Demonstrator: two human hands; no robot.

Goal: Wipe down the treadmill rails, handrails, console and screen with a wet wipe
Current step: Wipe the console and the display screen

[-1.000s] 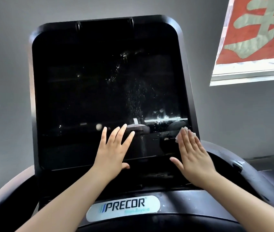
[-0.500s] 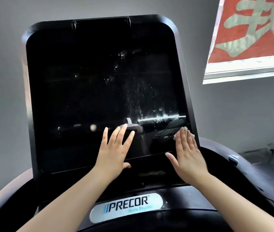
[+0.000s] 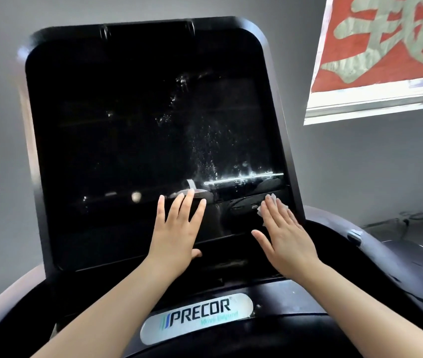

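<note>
Pressing a wet wipe (image 3: 269, 202) flat under straight fingers, the right hand (image 3: 286, 236) works the screen's (image 3: 140, 138) lower right corner, while the left hand (image 3: 177, 228) rests open on the glass. Droplets and specks across the middle suggest most of the screen remains; I cannot judge the console (image 3: 295, 301) or the rails.

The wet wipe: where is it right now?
In the head view, the wet wipe lies under the right hand's flat fingers, at the screen's lower right corner.
</note>
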